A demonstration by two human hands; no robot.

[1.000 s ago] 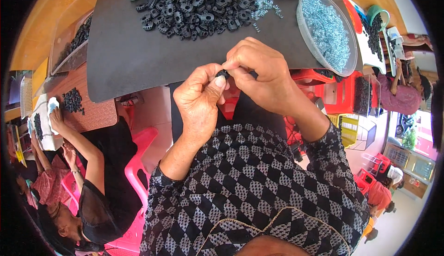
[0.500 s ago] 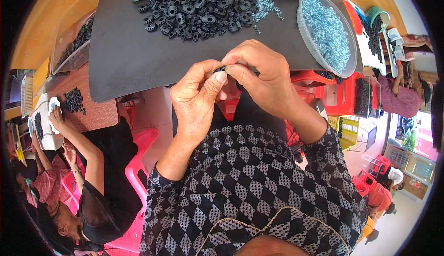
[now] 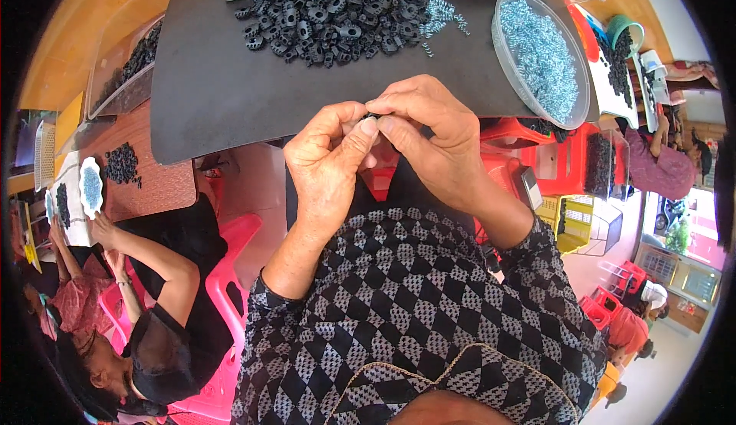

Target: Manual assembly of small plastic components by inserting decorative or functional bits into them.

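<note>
Just off the table's near edge, my two hands meet fingertip to fingertip. My left hand pinches a small black plastic cord lock, mostly covered by the fingers. The thumb and forefinger of my right hand close on the same piece from the other side. Beyond them a heap of black plastic cord-lock parts with oval holes lies on the dark table mat. A few loose metal springs lie at the heap's right edge. A round clear tub full of springs stands at the right.
Clear bins stand at the far left and back. On the left, a co-worker sits at a brown table with black parts and a white dish of springs. Red stools and a yellow crate are at the right.
My hands stay pinched together, with the right hand slightly lower and its fingers shifted on the piece. The co-worker's hand at the left has drawn back from the white dish.
</note>
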